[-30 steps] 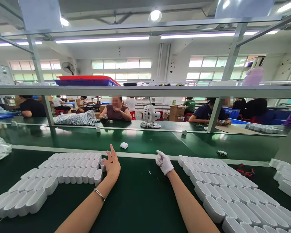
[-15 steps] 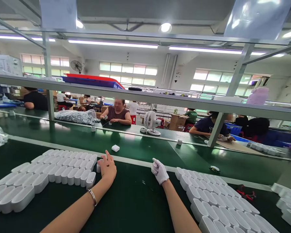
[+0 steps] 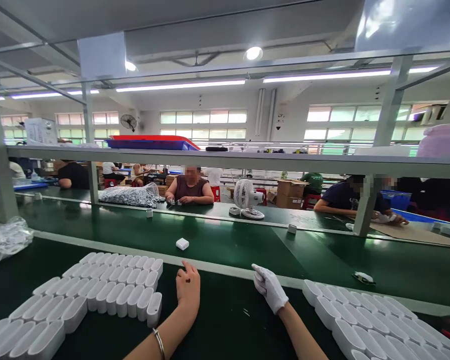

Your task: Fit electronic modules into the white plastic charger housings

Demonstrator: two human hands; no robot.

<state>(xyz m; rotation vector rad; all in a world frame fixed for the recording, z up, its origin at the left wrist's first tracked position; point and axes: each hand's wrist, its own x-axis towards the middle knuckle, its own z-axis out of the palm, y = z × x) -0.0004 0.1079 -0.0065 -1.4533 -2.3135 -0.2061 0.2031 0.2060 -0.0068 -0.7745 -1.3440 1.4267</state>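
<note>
both grips rest on the green tabletop (image 3: pixel 225 325) with nothing plainly in them. left hand (image 3: pixel 188 287) is bare, lying palm down with its fingers curled loosely, just right of a packed block of white oval casings (image 3: pixel 108 292); it is near the end casing of the front row (image 3: pixel 155 309) but not touching it, as far as the view shows. right hand (image 3: pixel 270 287) wears a white glove and is drawn into a loose fist; whether something small sits inside it cannot be told. a second block of white casings (image 3: pixel 363 320) lies just right of that hand, apart from it.

judging from how things lie, the casings stand on edge in tight rows, so taking one well would mean pinching the end piece by its two flat faces and lifting it straight up, so its neighbours stay standing. the bare hand is better placed for the left block, the gloved one for the right.

beyond the white strip, a small white square part (image 3: pixel 182 244) lies alone on the conveyor belt (image 3: pixel 247 245). farther off stand a desk fan (image 3: pixel 247 197) and a clear bag of small parts (image 3: pixel 131 195), and other people sit at the far side.
</note>
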